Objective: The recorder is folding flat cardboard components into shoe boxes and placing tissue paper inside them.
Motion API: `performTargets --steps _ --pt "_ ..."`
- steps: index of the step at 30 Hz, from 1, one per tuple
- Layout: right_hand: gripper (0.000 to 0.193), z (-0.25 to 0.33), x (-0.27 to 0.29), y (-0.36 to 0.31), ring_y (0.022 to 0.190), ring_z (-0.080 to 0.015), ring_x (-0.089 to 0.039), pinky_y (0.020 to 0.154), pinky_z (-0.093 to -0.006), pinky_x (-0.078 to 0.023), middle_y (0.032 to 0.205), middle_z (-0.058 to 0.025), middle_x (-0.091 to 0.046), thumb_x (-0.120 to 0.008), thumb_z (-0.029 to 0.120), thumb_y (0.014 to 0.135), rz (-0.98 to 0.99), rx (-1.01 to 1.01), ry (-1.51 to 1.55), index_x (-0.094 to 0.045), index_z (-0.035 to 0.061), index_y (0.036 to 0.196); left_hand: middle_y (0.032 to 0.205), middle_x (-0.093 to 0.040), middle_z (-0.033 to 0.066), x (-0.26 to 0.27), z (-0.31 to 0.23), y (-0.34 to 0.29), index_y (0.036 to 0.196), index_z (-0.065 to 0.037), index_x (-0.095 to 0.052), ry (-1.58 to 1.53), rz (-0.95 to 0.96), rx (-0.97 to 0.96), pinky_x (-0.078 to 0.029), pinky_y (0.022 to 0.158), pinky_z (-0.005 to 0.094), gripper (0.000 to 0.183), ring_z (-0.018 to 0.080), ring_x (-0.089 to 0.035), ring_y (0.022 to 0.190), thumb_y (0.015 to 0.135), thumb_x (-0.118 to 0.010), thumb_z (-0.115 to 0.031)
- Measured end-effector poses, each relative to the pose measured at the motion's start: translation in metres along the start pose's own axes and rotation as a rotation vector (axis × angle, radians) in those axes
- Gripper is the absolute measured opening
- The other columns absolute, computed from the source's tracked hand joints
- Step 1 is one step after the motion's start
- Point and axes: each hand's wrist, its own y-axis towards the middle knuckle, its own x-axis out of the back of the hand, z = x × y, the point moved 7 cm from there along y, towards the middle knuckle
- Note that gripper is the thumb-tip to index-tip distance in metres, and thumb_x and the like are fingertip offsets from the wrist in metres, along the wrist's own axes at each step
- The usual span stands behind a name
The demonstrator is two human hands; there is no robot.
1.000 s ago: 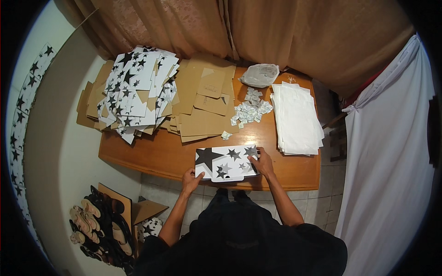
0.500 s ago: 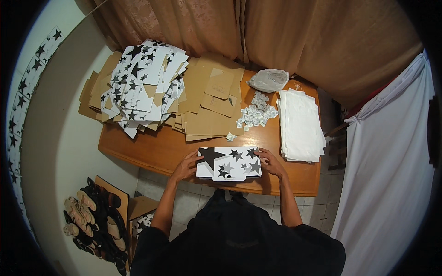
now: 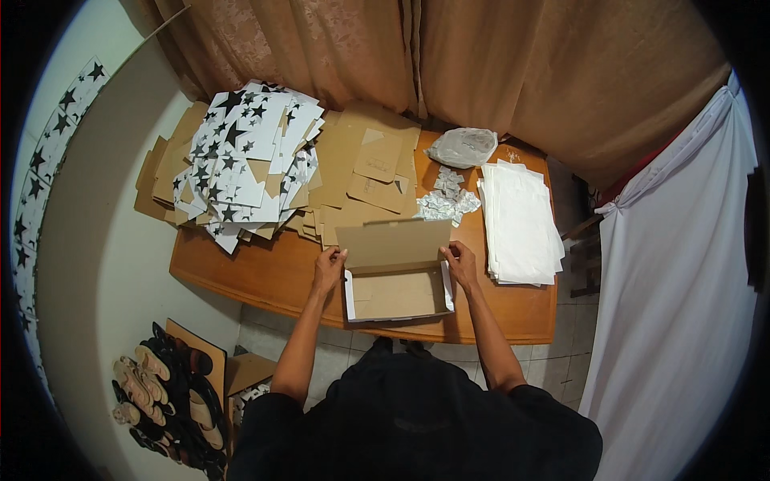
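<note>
Head view: person holds up the lid of a small cardboard box

The box (image 3: 401,295) sits on the wooden table (image 3: 249,276), close to the front edge and right before the person. It is a shallow, wide rectangle, open to view, with plain brown board lining the bottom. White shows along its left and right side walls, and a small dark mark sits on the left one. A paler patch lies at the left end of the floor.

The lid (image 3: 395,244) stands raised along the far side, its brown inner face toward the person, a narrow tab at the top edge.

The left hand (image 3: 327,268) has its fingertips together on the lid's left edge; the right hand (image 3: 461,266) pinches the right edge in the same way.

Beyond the box lie flat brown cardboard pieces (image 3: 377,192), with a heap of star-printed sheets (image 3: 253,152) to their left. Small packets (image 3: 445,207) are scattered near a clear plastic bag (image 3: 463,148), and a stack of white paper (image 3: 520,224) rests at the right.
</note>
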Motion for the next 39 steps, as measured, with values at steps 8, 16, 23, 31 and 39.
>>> performTargets --steps 8,16,23,31,39 --pt "0.042 -0.023 -0.021 0.012 0.063 -0.0163 -0.059 0.061 -0.0344 -0.048 0.068 -0.0095 -0.065 -0.073 0.037 0.089 -0.091 -0.073 -0.133 -0.069 -0.0044 0.091 0.077 -0.065 0.0051 -0.013 0.070 0.018 0.096 0.002 -0.070 0.097 -0.033 0.377 -0.048 0.067 0.0330 0.033 0.0137 -0.056 0.070 0.092 -0.073 -0.031" --pt "0.053 -0.030 -0.017 0.006 0.080 -0.0235 -0.069 0.073 -0.0354 -0.053 0.089 -0.0166 -0.072 -0.066 0.046 0.094 0.009 -0.099 -0.129 -0.069 -0.0048 0.110 0.086 -0.069 0.0077 -0.011 0.083 0.008 0.101 -0.002 -0.072 0.146 -0.058 0.452 -0.051 0.078 0.0359 0.040 0.0170 -0.063 0.082 0.095 -0.068 -0.041" --pt "0.049 -0.089 0.007 -0.049 0.084 -0.0201 -0.069 0.072 -0.0331 -0.054 0.097 -0.0165 -0.073 -0.067 0.036 0.096 0.287 -0.281 -0.180 -0.066 -0.0066 0.119 0.088 -0.067 0.0058 0.002 0.057 -0.060 0.118 -0.002 -0.066 -0.214 0.288 0.653 -0.051 0.058 0.0255 0.032 0.0134 -0.062 0.075 0.098 -0.065 -0.027" --pt "0.041 -0.029 -0.010 -0.044 0.073 -0.0200 -0.069 0.068 -0.0344 -0.055 0.097 -0.0163 -0.074 -0.068 0.023 0.095 0.227 -0.136 -0.061 -0.064 -0.0012 0.128 0.115 -0.069 0.0140 -0.002 0.056 -0.067 0.139 -0.002 -0.055 -0.171 0.172 0.397 -0.059 0.073 0.0314 0.051 0.0200 -0.071 0.091 0.090 -0.067 0.000" --pt "0.033 0.000 -0.027 -0.037 0.092 -0.0443 -0.069 0.082 -0.0475 -0.053 0.103 -0.0312 -0.068 -0.063 0.014 0.095 0.052 -0.066 -0.343 -0.065 0.0003 0.125 0.118 -0.067 0.0232 -0.001 0.041 -0.059 0.140 -0.002 -0.055 0.261 -0.032 0.170 -0.056 0.080 0.0376 0.050 0.0298 -0.073 0.094 0.091 -0.063 0.000"
